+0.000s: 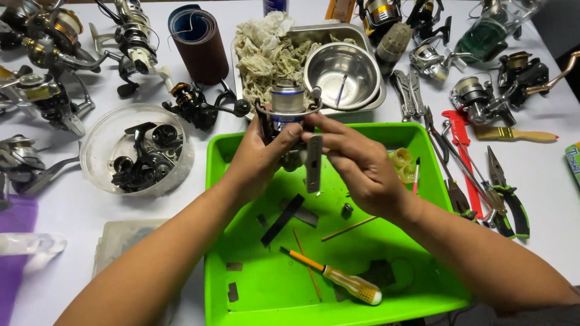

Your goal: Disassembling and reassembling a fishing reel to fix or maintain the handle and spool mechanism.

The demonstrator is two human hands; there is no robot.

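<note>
two hands meet on one spinning reel at the upper centre of the frame, held above the far edge of the green tray. your left hand wraps the reel body, fingers closed around it; your right hand pinches near the grey foot piece, fingers partly curled. if your grip loosens, the reel could drop onto the loose small parts in the tray and scatter them, and the orange-handled screwdriver lying close below could get knocked. the reel's lower body is hidden behind your fingers, so you cannot tell what your right fingertips actually grasp. the dark pieces in the tray are too small to identify, and the reels at the upper left are cut off.
</note>
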